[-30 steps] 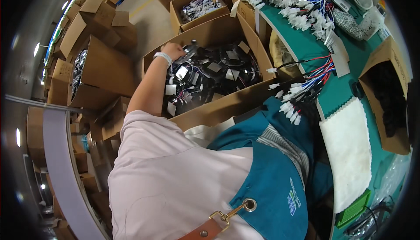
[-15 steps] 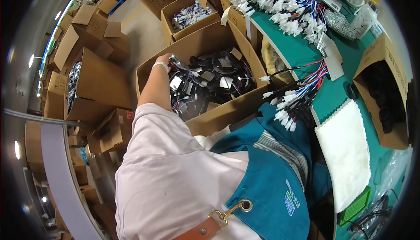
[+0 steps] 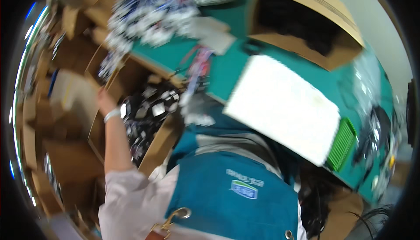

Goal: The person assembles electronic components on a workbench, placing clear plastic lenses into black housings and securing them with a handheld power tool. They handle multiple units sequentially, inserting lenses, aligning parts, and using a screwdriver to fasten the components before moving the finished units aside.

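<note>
My left hand point(image 3: 106, 102), with a pale band at its wrist, reaches over the left side of a large open carton point(image 3: 159, 146). Motion smears its fingers, so what they hold, if anything, cannot be made out. Beside the hand, inside the carton, lie many black cable bundles point(image 3: 142, 126) with white labels. My right hand is out of view. On the green table point(image 3: 227, 80) lies a white cloth point(image 3: 284, 108) with a jagged edge. Wire harnesses point(image 3: 199, 69) with red and blue wires and white connectors hang over the table's edge close to the carton.
A large heap of white-connector harnesses point(image 3: 153, 19) covers the far end of the table. An open carton of black parts point(image 3: 337, 60) stands at the back. A green plastic basket point(image 3: 341, 146) and clear plastic bags point(image 3: 369, 80) lie to the right. Stacked cartons point(image 3: 72, 161) fill the left.
The view has swung to the right and blurred, bringing more of the table into sight. My left hand now appears nearer the left edge of the carton, still reaching out.
</note>
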A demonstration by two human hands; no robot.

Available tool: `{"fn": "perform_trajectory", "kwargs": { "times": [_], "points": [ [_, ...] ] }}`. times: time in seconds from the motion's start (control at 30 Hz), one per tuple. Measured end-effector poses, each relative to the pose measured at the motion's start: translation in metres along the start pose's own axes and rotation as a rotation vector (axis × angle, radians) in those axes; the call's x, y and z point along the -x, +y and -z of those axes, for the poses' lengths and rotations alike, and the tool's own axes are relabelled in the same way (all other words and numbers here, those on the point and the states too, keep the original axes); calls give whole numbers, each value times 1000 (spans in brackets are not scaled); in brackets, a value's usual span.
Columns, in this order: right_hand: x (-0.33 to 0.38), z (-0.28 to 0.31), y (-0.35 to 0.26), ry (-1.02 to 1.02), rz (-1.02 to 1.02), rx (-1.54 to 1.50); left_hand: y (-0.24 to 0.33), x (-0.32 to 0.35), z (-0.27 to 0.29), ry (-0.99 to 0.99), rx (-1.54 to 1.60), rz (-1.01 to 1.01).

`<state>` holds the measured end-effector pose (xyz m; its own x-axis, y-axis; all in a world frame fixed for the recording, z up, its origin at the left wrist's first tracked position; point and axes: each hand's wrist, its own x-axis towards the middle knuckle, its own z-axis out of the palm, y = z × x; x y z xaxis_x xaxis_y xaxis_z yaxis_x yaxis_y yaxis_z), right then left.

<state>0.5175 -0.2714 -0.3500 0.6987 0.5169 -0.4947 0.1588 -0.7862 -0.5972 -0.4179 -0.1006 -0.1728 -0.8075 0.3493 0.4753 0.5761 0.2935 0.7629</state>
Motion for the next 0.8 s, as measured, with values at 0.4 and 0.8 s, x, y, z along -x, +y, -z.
{"fn": "perform_trajectory", "kwargs": {
  "times": [0.4,0.8],
  "points": [
    [50,2,11,49,-484,-501,230,43,-8,-233,655,-593],
    [79,-18,19,-10,-249,-331,287,119,-42,-677,1151,-356]
  ]
}}
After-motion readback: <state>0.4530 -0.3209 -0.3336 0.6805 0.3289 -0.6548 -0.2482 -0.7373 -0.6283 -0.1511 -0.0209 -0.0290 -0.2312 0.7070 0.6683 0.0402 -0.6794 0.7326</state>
